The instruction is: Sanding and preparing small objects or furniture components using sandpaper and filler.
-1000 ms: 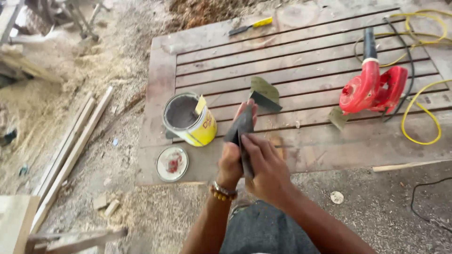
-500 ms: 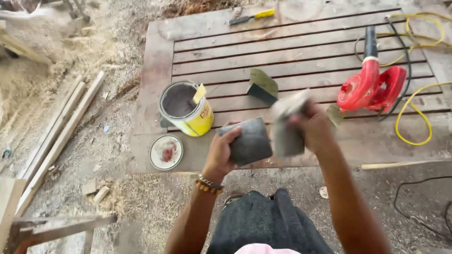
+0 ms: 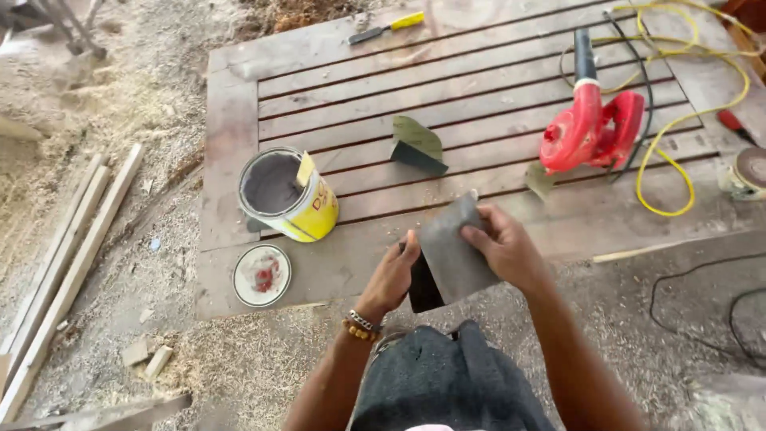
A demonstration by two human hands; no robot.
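hands (image 3: 451,267) lowered, one sandpaper sheet (image 3: 455,251) gripped

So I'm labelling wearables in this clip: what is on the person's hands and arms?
Both forearms are bare, with no sleeves in view and no gloves. The left hand has two bands at the wrist: a silvery metal bracelet and, just below it, a string of amber beads. The right hand and its wrist carry nothing visible.

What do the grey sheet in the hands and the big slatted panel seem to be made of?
Grey sheet: likely sandpaper, matte and flexible, curling between left hand and right hand. Slatted panel: wood, bare and dusty brown, with visible grain and sawdust.
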